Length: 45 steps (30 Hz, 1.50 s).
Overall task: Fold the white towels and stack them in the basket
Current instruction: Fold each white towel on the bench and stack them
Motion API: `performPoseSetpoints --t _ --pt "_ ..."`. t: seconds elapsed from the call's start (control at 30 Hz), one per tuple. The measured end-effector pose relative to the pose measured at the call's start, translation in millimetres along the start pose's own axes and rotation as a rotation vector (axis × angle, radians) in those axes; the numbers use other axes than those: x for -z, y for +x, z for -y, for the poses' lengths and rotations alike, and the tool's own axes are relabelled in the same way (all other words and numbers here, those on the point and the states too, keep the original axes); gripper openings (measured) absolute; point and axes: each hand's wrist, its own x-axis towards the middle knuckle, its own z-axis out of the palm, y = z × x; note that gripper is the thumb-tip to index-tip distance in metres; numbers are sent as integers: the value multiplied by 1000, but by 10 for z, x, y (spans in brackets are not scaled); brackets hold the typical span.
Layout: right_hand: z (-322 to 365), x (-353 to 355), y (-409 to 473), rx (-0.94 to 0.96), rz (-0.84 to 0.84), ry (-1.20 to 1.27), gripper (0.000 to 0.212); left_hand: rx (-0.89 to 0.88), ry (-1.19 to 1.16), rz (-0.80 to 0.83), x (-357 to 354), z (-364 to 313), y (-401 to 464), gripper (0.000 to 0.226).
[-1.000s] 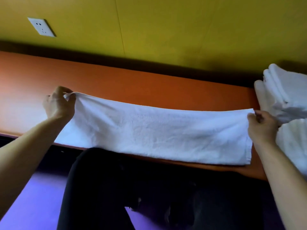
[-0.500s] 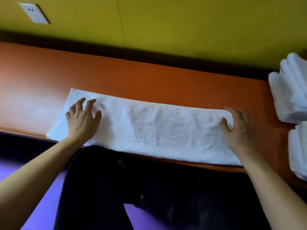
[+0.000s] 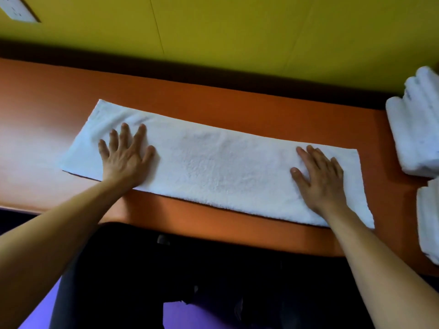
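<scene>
A white towel [image 3: 213,165], folded into a long strip, lies flat across the orange table [image 3: 213,96]. My left hand [image 3: 126,155] presses flat on its left part with fingers spread. My right hand [image 3: 320,176] lies flat on its right part, fingers straight. Folded white towels [image 3: 415,129] are piled at the table's right edge, with another white pile [image 3: 430,224] nearer me. No basket is in view.
A yellow wall [image 3: 237,32] rises behind the table, with a white socket [image 3: 16,10] at top left. My dark-clothed legs [image 3: 166,281] are under the table's near edge, above a purple floor [image 3: 190,317].
A second ago both hands pinched the towel's far corners, its near part hanging over the table edge. They let go and now press flat on the towel, which lies fully on the table.
</scene>
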Motion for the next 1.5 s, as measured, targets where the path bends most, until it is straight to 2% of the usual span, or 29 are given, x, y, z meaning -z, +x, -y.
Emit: performPoseSetpoints --t 0.3,0.43,0.53,0.7,0.87,0.93,1.03,1.17,1.27,1.5 --pt "-15 17 97 7 14 1 62 0 -38 -21 52 -223 -161 61" --pt "-23 73 -1 -10 -9 56 58 -179 -66 20 25 -765 -645 75" --pt "-134 143 -151 -64 -41 56 56 -311 -61 61 -56 -1285 -987 75" --pt "-542 358 -364 -289 -21 73 55 -564 -58 67 -216 -2155 -1410 68" --pt "-775 590 -428 -467 -68 38 47 -760 -8 123 -276 -2945 -1699 73" --pt "-824 635 -397 -567 -35 110 54 -826 4 75 -285 -3186 -1773 71" --pt "-879 636 -339 -659 37 214 66 -930 14 -74 -297 -3481 -1862 50" --pt "-869 554 -269 -738 144 307 74 -953 -20 -146 -267 -3684 -1876 22" --pt "-887 554 -227 -762 200 426 69 -969 -29 -203 -257 -3716 -1870 22" --pt "-1116 731 -245 -821 197 774 57 -879 -216 -182 -313 -3754 -2026 22"
